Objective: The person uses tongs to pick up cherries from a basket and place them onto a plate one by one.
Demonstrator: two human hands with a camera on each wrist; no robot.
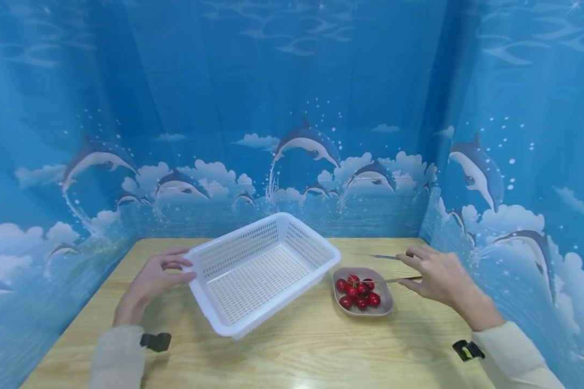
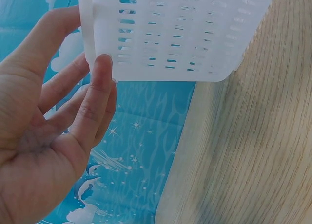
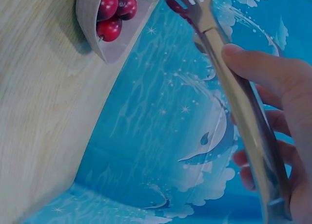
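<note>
A white perforated plastic basket (image 1: pixel 260 281) is tilted above the table's left and middle part. My left hand (image 1: pixel 156 278) pinches its left rim; in the left wrist view the basket's end wall (image 2: pixel 161 39) has the fingertips against it. In my right hand (image 1: pixel 440 275) are metal tongs (image 3: pixel 239 102), gripped along their arms with the thumb on one side. The tongs' two arms are spread apart. Their lower tip reaches over the cherries (image 1: pixel 361 292) in a small pale bowl (image 1: pixel 386 309). Inside the basket only its bare slotted floor shows.
Both things are over a light wooden table (image 1: pixel 316 351). Behind it and at both sides hangs a blue curtain (image 1: pixel 214 135) with dolphins and clouds. The bowl stands just right of the basket's right corner. Dark straps (image 1: pixel 467 350) are by the sleeves.
</note>
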